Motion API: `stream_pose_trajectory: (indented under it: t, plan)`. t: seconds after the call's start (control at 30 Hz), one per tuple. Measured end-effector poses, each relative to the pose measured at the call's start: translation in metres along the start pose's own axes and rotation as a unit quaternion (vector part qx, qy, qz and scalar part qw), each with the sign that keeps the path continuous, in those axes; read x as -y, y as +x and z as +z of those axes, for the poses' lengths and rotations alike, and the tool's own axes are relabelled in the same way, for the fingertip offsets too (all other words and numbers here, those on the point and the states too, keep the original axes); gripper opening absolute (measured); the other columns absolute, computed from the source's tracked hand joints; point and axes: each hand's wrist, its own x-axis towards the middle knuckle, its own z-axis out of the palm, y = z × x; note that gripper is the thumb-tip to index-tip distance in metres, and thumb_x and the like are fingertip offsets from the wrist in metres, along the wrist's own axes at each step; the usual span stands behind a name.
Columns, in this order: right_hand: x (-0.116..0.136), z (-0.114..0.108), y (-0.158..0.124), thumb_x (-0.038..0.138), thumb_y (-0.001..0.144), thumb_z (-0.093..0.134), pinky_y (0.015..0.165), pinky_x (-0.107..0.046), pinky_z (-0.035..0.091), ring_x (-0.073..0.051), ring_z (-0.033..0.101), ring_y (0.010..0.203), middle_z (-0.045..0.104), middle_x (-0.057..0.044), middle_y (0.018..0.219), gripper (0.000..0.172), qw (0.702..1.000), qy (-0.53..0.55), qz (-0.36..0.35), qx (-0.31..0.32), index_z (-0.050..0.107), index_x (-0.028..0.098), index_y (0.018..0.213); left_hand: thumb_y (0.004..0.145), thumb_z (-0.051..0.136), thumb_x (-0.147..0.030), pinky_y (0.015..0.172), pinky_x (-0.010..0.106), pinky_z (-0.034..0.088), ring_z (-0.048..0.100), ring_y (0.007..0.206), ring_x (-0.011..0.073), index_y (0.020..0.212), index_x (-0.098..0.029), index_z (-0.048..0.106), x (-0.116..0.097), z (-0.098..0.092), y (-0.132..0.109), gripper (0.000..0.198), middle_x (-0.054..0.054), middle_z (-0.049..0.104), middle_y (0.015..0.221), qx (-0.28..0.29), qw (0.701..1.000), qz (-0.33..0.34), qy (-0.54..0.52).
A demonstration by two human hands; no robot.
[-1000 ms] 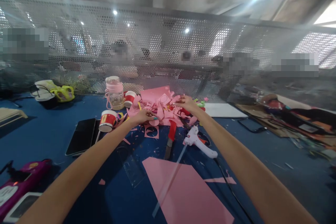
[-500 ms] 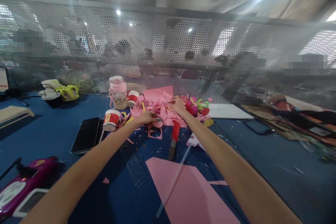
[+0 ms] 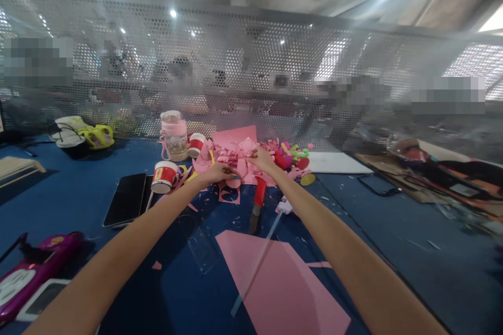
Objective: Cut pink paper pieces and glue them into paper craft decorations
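My right hand [image 3: 262,159] is over a heap of pink paper scraps [image 3: 223,154], thumb and fingers pinched at a pale pink paper piece [image 3: 248,145]. My left hand [image 3: 220,172] hovers at the heap's near left edge with its fingers closed together; a small teal spot shows at the fingertips, and what they hold is too small to make out. Just below them is a pink paper disc [image 3: 233,183], near a pink square with a round hole [image 3: 229,196]. A red-handled knife [image 3: 258,201] lies between my forearms.
A large pink sheet [image 3: 283,282] lies in front, crossed by a glue stick [image 3: 255,267]. Left stand paper cups [image 3: 163,177], a pink-lidded bottle [image 3: 174,138] and a black phone [image 3: 126,200]. A purple device [image 3: 39,272] sits near left. A perforated screen [image 3: 243,73] closes the back.
The whole view has shifted slightly. At my right fingertips a rounded pink paper piece now shows more plainly above the heap. My left hand stays in nearly the same place.
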Motion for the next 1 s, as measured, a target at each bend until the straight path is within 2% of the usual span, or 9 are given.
stream_pose_trajectory:
  t: [0.17,0.3,0.43,0.53,0.63,0.73,0.8,0.9,1.0]
  plan:
    - [0.009,-0.028,-0.02,0.034,0.088,0.047,0.076,-0.036,0.049,-0.017,0.059,0.087,0.059,-0.007,0.103,0.028,0.999,-0.048,-0.004,-0.01,0.055,0.014,0.106,0.062,0.068,-0.026,0.063,0.022,0.043,0.058,0.07,0.0144,0.083,-0.013,0.07,0.001,-0.001,0.0,0.025,0.003,0.069,0.075,-0.011,1.0,-0.002,-0.013]
    - [0.014,-0.047,-0.048,0.033,0.095,0.019,0.075,-0.03,0.043,-0.02,0.06,0.086,0.063,-0.012,0.091,0.043,0.992,-0.109,0.015,-0.069,0.055,0.011,0.095,0.063,0.069,-0.027,0.062,0.023,0.044,0.06,0.071,0.0151,0.085,-0.011,0.066,0.0,0.001,0.0,0.027,0.005,0.069,0.077,-0.032,0.999,-0.006,-0.039]
    - [0.013,-0.055,-0.088,0.027,0.088,0.034,0.079,-0.034,0.039,-0.027,0.055,0.096,0.06,-0.018,0.099,0.029,0.978,-0.185,0.039,-0.083,0.051,0.008,0.101,0.066,0.068,-0.027,0.063,0.024,0.047,0.062,0.071,0.0149,0.097,-0.012,0.059,-0.006,0.008,-0.003,0.035,0.006,0.067,0.08,-0.047,0.996,-0.005,-0.082]
    - [0.007,-0.057,-0.118,0.028,0.076,0.051,0.086,-0.042,0.033,-0.037,0.047,0.106,0.054,-0.027,0.106,0.04,0.966,-0.244,0.06,-0.058,0.049,-0.001,0.104,0.071,0.065,-0.032,0.057,0.025,0.049,0.062,0.059,0.0128,0.105,-0.015,0.052,-0.01,0.014,-0.007,0.04,0.004,0.065,0.077,-0.044,0.992,-0.014,-0.114]
    - [0.0,-0.061,-0.139,0.025,0.067,0.058,0.082,-0.044,0.035,-0.041,0.044,0.108,0.049,-0.031,0.111,0.055,0.955,-0.283,0.09,-0.018,0.045,-0.005,0.111,0.07,0.066,-0.033,0.053,0.024,0.05,0.062,0.056,0.0125,0.098,-0.014,0.052,-0.011,0.019,-0.01,0.036,0.004,0.065,0.077,-0.052,0.989,-0.025,-0.134]
    - [-0.004,-0.068,-0.15,0.031,0.064,0.063,0.081,-0.042,0.036,-0.041,0.048,0.103,0.048,-0.033,0.11,0.063,0.945,-0.308,0.108,0.02,0.046,-0.008,0.11,0.067,0.069,-0.031,0.052,0.024,0.05,0.062,0.056,0.0129,0.09,-0.014,0.051,-0.011,0.022,-0.011,0.035,0.004,0.064,0.074,-0.068,0.986,-0.037,-0.15]
    - [-0.007,-0.073,-0.152,0.034,0.063,0.064,0.081,-0.041,0.036,-0.039,0.05,0.099,0.051,-0.032,0.106,0.061,0.94,-0.32,0.111,0.043,0.049,-0.007,0.105,0.068,0.068,-0.033,0.05,0.024,0.05,0.062,0.053,0.0124,0.094,-0.014,0.049,-0.012,0.024,-0.012,0.037,0.003,0.063,0.075,-0.074,0.983,-0.041,-0.164]
    - [-0.01,-0.08,-0.153,0.034,0.062,0.065,0.075,-0.038,0.039,-0.036,0.054,0.093,0.058,-0.026,0.096,0.046,0.935,-0.327,0.112,0.08,0.057,0.002,0.094,0.071,0.064,-0.037,0.048,0.025,0.051,0.061,0.049,0.0115,0.104,-0.016,0.044,-0.016,0.026,-0.015,0.044,0.004,0.062,0.083,-0.083,0.978,-0.036,-0.188]
    - [-0.013,-0.081,-0.157,0.032,0.058,0.068,0.066,-0.033,0.041,-0.032,0.058,0.082,0.062,-0.019,0.087,0.037,0.932,-0.325,0.113,0.115,0.061,0.01,0.087,0.071,0.063,-0.038,0.051,0.027,0.053,0.063,0.055,0.0123,0.109,-0.019,0.041,-0.017,0.029,-0.015,0.047,0.005,0.06,0.094,-0.102,0.973,-0.019,-0.205]
